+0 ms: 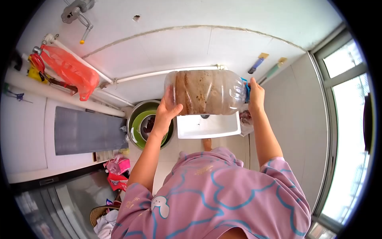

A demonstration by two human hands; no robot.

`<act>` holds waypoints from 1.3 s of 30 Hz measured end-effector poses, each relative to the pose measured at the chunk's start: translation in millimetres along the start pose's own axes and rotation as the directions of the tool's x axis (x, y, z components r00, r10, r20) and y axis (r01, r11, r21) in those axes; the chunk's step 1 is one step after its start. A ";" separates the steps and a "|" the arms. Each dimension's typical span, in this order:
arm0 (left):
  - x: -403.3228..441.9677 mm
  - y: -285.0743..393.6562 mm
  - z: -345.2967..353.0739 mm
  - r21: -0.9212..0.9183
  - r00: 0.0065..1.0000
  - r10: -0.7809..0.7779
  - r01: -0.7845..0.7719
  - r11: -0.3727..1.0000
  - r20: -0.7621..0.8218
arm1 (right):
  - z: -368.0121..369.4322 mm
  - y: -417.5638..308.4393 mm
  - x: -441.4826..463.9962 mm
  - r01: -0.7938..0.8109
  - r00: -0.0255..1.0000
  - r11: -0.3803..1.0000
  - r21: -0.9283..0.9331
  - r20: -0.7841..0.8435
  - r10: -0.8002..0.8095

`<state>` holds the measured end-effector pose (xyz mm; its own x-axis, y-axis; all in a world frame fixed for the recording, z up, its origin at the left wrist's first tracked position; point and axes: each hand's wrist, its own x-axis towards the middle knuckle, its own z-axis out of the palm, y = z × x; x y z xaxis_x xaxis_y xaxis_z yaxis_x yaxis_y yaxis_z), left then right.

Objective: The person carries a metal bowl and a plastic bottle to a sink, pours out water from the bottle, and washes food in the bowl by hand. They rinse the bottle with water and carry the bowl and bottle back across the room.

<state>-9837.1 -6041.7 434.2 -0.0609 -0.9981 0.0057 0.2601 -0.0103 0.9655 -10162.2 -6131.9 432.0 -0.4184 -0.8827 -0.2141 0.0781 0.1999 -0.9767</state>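
A large clear plastic bottle [203, 92] with brown stains or residue along its wall lies sideways in the air between my hands. My left hand [165, 113] grips its base end, thumb on the near side and the other fingers partly hidden behind it. At the neck end, my right hand [255, 95] is closed around the blue cap and handle [246, 91]. Below the bottle is a white sink [209, 129], its back part covered by the bottle. Whether the bottle holds liquid I cannot tell.
Nested basins [137, 119], a green one inside a metal one, stand left of the sink. A red plastic bag [71, 67] hangs from wall pipes. A grey board [91, 131] is at left, a window [344, 119] at right. Toothbrush-like items [256, 65] hang on the wall.
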 end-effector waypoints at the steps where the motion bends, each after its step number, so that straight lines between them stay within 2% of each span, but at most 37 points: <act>1: -2.3 2.3 -0.2 0.006 0.999 -0.023 0.024 1.000 -0.044 | 1.8 -10.3 -14.7 0.000 1.000 1.000 -0.009 -0.016 0.000; 2: -3.0 3.4 1.8 0.000 0.983 0.004 -0.004 1.000 -0.183 | 6.5 -20.7 -33.5 0.044 0.998 0.999 0.022 0.037 -0.045; 3: -1.3 1.9 -6.0 -0.009 0.984 -0.010 0.008 1.000 -0.178 | 10.9 -24.7 -46.2 0.087 0.992 0.995 0.059 0.092 -0.092; 4: 1.8 -0.2 -13.6 -0.046 0.964 -0.078 0.069 0.997 -0.256 | 12.8 -24.6 -53.2 0.166 0.970 0.980 0.110 0.161 -0.183; 5: 4.9 -2.7 -19.7 -0.086 0.932 -0.146 0.125 0.988 -0.332 | 14.4 -25.7 -60.3 0.163 0.971 0.982 0.099 0.161 -0.177; 7: 6.9 2.2 -20.7 -0.136 0.936 -0.158 0.121 0.983 -0.315 | 13.5 -39.2 -73.4 0.521 0.836 0.853 0.003 0.197 -0.512; 8: 7.0 11.6 -17.2 -0.152 0.924 -0.237 0.199 0.968 -0.301 | 10.8 -47.1 -77.4 0.595 0.787 0.803 -0.035 0.227 -0.573; 9: 6.2 19.5 -13.8 -0.163 0.908 -0.307 0.270 0.949 -0.284 | 7.8 -46.7 -79.2 0.597 0.785 0.802 -0.031 0.227 -0.576; 10: 4.8 20.7 -14.1 -0.136 0.924 -0.312 0.287 0.948 -0.221 | 3.6 -45.3 -79.3 0.547 0.832 0.831 -0.103 0.177 -0.526; 11: 2.2 18.9 -12.6 -0.132 0.928 -0.297 0.273 0.953 -0.226 | 0.8 -44.2 -76.3 0.494 0.869 0.854 -0.167 0.125 -0.478; 12: -2.5 14.4 -11.7 -0.160 0.972 -0.195 0.173 0.972 -0.135 | 0.6 -35.9 -69.3 0.494 0.868 0.867 -0.062 0.091 -0.488; 13: -8.1 11.5 -10.2 -0.190 0.995 -0.085 0.076 0.979 -0.044 | -1.1 -36.8 -65.7 0.504 0.862 0.863 -0.046 0.095 -0.498; 14: -11.4 10.5 -10.8 -0.109 0.993 -0.077 0.067 0.992 -0.094 | -2.0 -39.0 -60.3 0.481 0.876 0.876 -0.026 0.055 -0.479; 15: -15.9 27.1 -1.5 -0.056 0.986 0.043 -0.052 0.997 -0.159 | -2.6 -43.0 -55.0 0.457 0.889 0.889 -0.006 0.015 -0.457; 16: -21.5 51.4 11.9 0.004 0.965 0.155 -0.157 0.988 -0.213 | -3.4 -74.1 -65.7 0.530 0.847 0.846 0.058 0.019 -0.532; 17: -23.0 75.6 18.8 0.068 0.928 0.311 -0.303 0.951 -0.206 | -5.3 -116.5 -86.4 0.560 0.818 0.804 0.199 0.018 -0.575; 18: -26.6 102.2 36.1 0.090 0.857 0.461 -0.453 0.887 -0.228 | -1.9 -153.6 -109.5 0.624 0.756 0.696 0.357 -0.049 -0.653; 19: -25.7 126.6 55.3 -0.041 0.768 0.591 -0.618 0.785 -0.245 | -5.8 -177.4 -122.5 0.683 0.689 0.612 0.400 -0.074 -0.721; 20: -13.7 119.0 54.6 0.048 0.786 0.483 -0.505 0.862 -0.386 | -7.7 -174.9 -111.5 0.665 0.739 0.706 0.243 -0.082 -0.668; 21: 2.2 101.5 54.9 0.095 0.806 0.302 -0.296 0.951 -0.509 | -7.4 -163.0 -94.8 0.617 0.786 0.783 0.078 -0.100 -0.610; 22: 17.9 83.8 55.1 0.086 0.788 0.106 -0.068 0.994 -0.607 | -1.9 -123.1 -42.5 0.446 0.892 0.886 -0.122 -0.016 -0.451; 23: 23.8 52.0 56.2 -0.027 0.783 -0.005 -0.015 1.000 -0.622 | -1.2 -72.5 2.6 0.297 0.952 0.910 -0.290 0.023 -0.304; 25: 23.6 42.4 60.5 -0.030 0.763 -0.084 0.084 0.996 -0.641 | -12.3 -61.1 3.0 0.429 0.900 0.888 -0.166 -0.008 -0.436; 27: 2.5 77.5 93.6 -0.019 0.762 0.120 -0.171 0.985 -0.636 | -33.3 -118.1 -40.9 0.415 0.904 0.878 0.238 0.003 -0.428; 28: -4.4 95.0 105.2 0.011 0.753 0.299 -0.362 0.932 -0.586 | -38.3 -143.2 -63.7 0.452 0.871 0.788 0.418 -0.017 -0.491; 29: -7.7 112.8 127.9 0.012 0.693 0.446 -0.534 0.845 -0.566 | -38.9 -150.6 -73.7 0.521 0.823 0.705 0.482 -0.063 -0.565; 31: 15.4 75.5 101.1 0.170 0.732 0.268 -0.207 0.963 -0.626 | -29.1 -99.9 -24.2 0.357 0.932 0.915 0.185 -0.010 -0.362; 32: 23.2 62.9 101.9 0.019 0.757 0.022 -0.013 1.000 -0.653 | -21.1 -61.9 12.4 0.153 0.987 0.988 0.017 0.056 -0.153; 33: 31.1 36.0 79.3 0.042 0.768 0.003 0.031 0.999 -0.641 | -25.1 -68.4 8.1 0.197 0.980 0.972 -0.125 -0.001 -0.199; 35: 12.9 59.9 123.8 -0.013 0.696 0.162 -0.239 0.971 -0.699 | -45.5 -98.1 -8.7 0.289 0.949 0.939 0.187 0.074 -0.307; 36: -3.7 80.0 136.7 0.021 0.657 0.230 -0.309 0.951 -0.718 | -52.9 -123.6 -39.8 0.346 0.914 0.853 0.390 0.066 -0.400; 37: -16.0 92.2 145.1 -0.002 0.633 0.375 -0.511 0.859 -0.677 | -54.2 -141.9 -68.6 0.455 0.827 0.693 0.560 0.023 -0.562; 39: -2.0 63.0 116.5 0.236 0.568 0.356 -0.277 0.932 -0.742 | -44.3 -114.6 -44.0 0.531 0.833 0.816 0.229 0.033 -0.552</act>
<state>-9932.9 -6033.4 525.4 0.7733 -0.6150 0.1542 0.0320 0.2808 0.9592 -10192.8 -6097.2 554.1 -0.3617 -0.8600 0.3600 0.0483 -0.4029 -0.9140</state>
